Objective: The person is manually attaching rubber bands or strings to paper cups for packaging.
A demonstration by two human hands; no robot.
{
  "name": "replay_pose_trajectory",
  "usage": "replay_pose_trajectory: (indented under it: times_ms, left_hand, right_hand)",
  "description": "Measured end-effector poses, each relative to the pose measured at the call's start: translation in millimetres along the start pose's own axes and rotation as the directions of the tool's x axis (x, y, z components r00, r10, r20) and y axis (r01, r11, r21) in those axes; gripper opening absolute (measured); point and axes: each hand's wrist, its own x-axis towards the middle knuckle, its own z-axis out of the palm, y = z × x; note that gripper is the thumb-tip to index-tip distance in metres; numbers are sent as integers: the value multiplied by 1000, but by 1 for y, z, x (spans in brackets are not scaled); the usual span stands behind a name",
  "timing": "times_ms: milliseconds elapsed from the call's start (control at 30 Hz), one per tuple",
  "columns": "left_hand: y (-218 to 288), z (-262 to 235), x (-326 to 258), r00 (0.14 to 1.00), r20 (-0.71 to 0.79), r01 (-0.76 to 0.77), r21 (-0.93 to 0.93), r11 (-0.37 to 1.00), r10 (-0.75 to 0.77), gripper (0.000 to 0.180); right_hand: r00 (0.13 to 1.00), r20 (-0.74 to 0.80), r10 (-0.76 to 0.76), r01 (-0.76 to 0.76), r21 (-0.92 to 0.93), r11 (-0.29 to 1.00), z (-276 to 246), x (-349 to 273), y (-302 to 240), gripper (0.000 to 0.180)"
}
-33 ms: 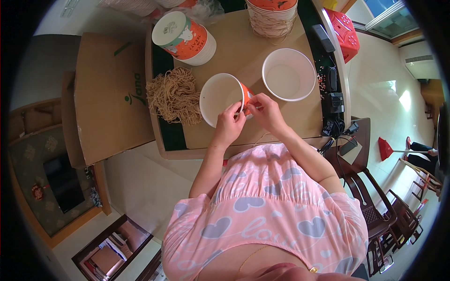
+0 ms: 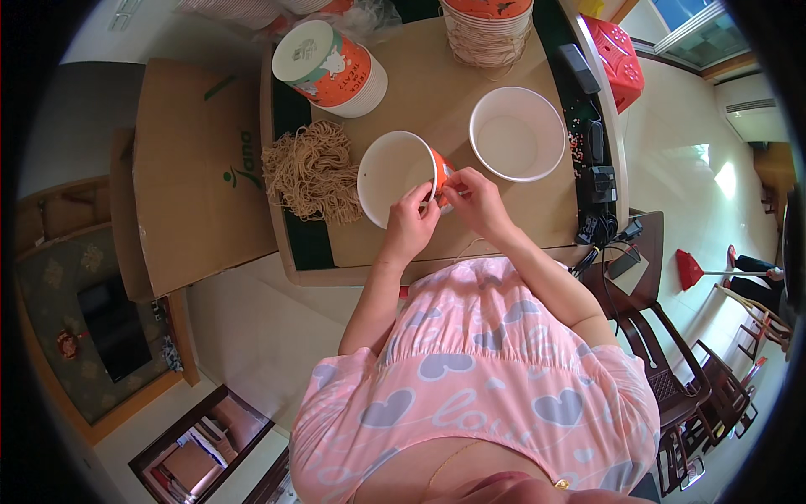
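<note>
A paper bucket (image 2: 388,172), white inside and orange-printed outside, lies tipped in front of me with its mouth toward the left. My left hand (image 2: 411,223) is closed on its near right rim, fingertips at the edge. Against the printed outer wall, my right hand (image 2: 477,202) pinches with its fingertips; what is between them is too small to make out. A thin beige cord (image 2: 470,244) shows at the table edge below my right wrist. One small dark spot marks the bucket's inner wall. Right of it stands a second white bucket (image 2: 516,134), upright.
Left of the buckets lies a heap of beige cords (image 2: 315,172). Behind it leans a stack of printed buckets (image 2: 336,71); another stack with cords (image 2: 487,38) stands at the back. Power adapters (image 2: 598,185) line the right edge. A cardboard box (image 2: 201,176) stands left; a person holds a red dustpan (image 2: 689,269).
</note>
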Motion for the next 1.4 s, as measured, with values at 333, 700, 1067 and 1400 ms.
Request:
replay_pose_trajectory:
  times_ms: [333,700,1067,1400]
  left_hand:
    - [16,7,1,993,-105,27,-201,979,-49,30]
    - [5,-2,2,976,-61,-187,271,944,210,16]
    - [10,0,5,972,-42,-206,315,926,231,8]
    - [11,-2,4,972,20,-227,331,916,234,8]
  right_hand:
    - [994,42,105,-107,36,994,1,0,-4,11]
    - [978,151,144,-163,121,979,-9,-6,-7,15]
    - [999,33,41,-44,99,994,-9,-11,-5,11]
    - [1000,18,15,-16,39,999,-10,-11,-5,10]
